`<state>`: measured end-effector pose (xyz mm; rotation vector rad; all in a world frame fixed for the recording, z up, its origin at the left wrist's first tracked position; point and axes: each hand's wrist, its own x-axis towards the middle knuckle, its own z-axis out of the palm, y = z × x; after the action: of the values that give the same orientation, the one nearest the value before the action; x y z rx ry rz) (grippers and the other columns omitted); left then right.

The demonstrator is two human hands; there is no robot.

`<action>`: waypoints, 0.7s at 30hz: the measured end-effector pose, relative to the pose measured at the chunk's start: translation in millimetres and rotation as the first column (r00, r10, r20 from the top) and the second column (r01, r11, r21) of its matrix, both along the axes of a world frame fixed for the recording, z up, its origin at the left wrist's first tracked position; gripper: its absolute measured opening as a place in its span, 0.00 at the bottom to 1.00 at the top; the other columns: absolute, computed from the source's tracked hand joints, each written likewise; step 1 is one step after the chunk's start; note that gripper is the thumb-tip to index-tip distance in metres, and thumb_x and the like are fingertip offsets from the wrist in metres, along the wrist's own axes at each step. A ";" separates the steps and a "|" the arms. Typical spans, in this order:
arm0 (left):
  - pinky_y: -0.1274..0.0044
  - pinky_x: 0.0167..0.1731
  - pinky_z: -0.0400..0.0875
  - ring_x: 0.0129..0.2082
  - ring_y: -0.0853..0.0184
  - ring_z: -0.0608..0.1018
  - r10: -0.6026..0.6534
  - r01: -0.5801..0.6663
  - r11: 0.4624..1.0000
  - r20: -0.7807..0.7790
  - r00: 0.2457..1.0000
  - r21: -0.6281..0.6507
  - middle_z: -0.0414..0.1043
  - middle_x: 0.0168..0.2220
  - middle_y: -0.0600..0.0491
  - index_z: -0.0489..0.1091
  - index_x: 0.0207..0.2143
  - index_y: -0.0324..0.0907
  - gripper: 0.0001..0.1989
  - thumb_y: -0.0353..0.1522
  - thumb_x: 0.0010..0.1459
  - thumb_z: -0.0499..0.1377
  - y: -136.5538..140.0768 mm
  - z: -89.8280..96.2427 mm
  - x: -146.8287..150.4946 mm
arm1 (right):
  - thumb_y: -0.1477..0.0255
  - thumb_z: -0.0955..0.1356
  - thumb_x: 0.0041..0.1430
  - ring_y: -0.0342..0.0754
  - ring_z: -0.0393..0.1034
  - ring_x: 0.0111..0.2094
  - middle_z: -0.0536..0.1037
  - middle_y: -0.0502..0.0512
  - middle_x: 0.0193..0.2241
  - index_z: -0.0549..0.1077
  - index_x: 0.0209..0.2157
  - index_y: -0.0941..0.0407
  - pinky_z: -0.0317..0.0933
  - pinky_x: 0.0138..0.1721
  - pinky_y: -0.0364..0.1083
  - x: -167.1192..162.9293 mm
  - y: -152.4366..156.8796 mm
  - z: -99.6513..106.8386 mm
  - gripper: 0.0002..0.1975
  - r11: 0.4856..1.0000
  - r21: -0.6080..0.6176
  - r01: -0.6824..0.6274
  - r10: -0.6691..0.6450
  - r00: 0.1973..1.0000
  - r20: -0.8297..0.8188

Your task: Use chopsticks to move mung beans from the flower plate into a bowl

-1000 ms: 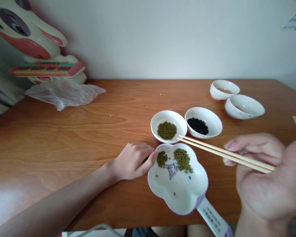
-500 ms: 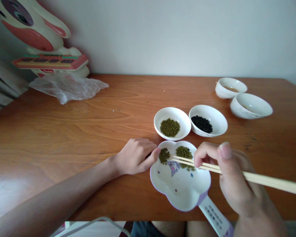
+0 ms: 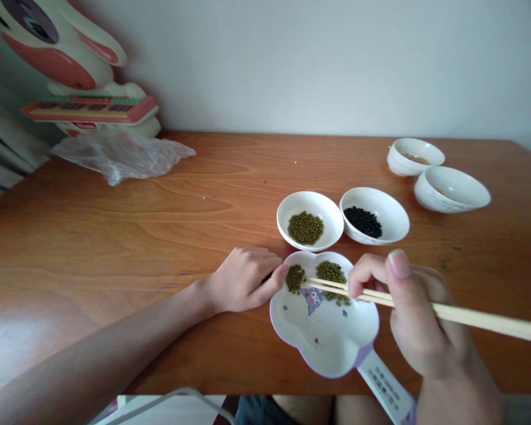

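My right hand (image 3: 420, 313) is closed around a pair of pale wooden chopsticks (image 3: 482, 317). Their tips are in a white flower-shaped dish (image 3: 331, 348) with a purple rim and a handle, at the edge of a small pile of green mung beans (image 3: 295, 278). A larger pile of mung beans (image 3: 331, 273) lies to the right, partly behind the chopsticks. No bean is visible between the tips. My left hand (image 3: 248, 280) rests on the table, its thumb on the dish's left rim and its other fingers curled beside it.
Just beyond the dish stand a white bowl of mung beans (image 3: 310, 200) and a white bowl of black beans (image 3: 392, 221). Two more white bowls (image 3: 454, 198) are at the back right. A plastic bag (image 3: 128, 156) and a cartoon animal figure with a toy keyboard (image 3: 92, 109) occupy the back left.
The right hand and chopsticks have tilted very slightly, with the rear ends a little higher. The tips stay by the small pile, and the left hand keeps its place.
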<state>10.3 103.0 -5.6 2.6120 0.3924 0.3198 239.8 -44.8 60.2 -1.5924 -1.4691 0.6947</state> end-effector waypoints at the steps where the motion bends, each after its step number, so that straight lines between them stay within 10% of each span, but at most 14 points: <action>1: 0.73 0.33 0.62 0.29 0.67 0.72 -0.001 0.001 1.000 0.002 1.000 0.001 0.71 0.29 0.52 0.63 0.30 0.42 0.22 0.37 0.77 0.43 0.0 -0.1 0.1 | 0.53 0.52 0.78 0.44 0.65 0.26 0.73 0.49 0.23 0.72 0.26 0.54 0.55 0.30 0.47 0.4 0.3 -1.2 0.33 1.000 0.012 0.004 -0.004 1.000 0.001; 21: 0.73 0.32 0.61 0.28 0.67 0.71 0.001 -0.001 1.000 0.014 1.000 -0.015 0.70 0.28 0.53 0.62 0.30 0.42 0.21 0.37 0.77 0.43 0.1 -1.5 0.4 | 0.50 0.50 0.76 0.46 0.65 0.25 0.71 0.49 0.21 0.70 0.26 0.52 0.54 0.29 0.50 14.3 -15.4 -6.9 0.33 0.997 -0.073 0.025 -0.030 0.998 -0.059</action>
<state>10.7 103.1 -7.1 2.5938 0.3901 0.3337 254.2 -60.2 53.3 -1.6296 -1.3899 0.7812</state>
